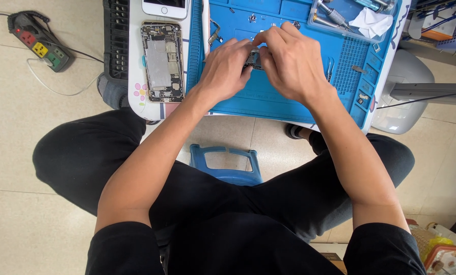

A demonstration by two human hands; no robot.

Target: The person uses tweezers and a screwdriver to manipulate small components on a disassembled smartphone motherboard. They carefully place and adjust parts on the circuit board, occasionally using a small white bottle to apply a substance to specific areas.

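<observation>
My left hand [227,69] and my right hand [288,63] meet over the blue repair mat [268,99], fingers closed together on a small dark phone part [254,59] held between them. Most of that part is hidden by my fingers. To the left of the mat lies an opened phone body [161,61] with its boards and metal plate showing. A white phone screen [165,7] lies above it at the frame's top edge.
A clear tray [357,34] at the mat's top right holds screwdrivers and a white tissue [371,22]. Tweezers [329,69] and tiny parts sit on the mat's right side. A power strip [37,42] lies on the floor left; a blue stool [227,164] stands between my knees.
</observation>
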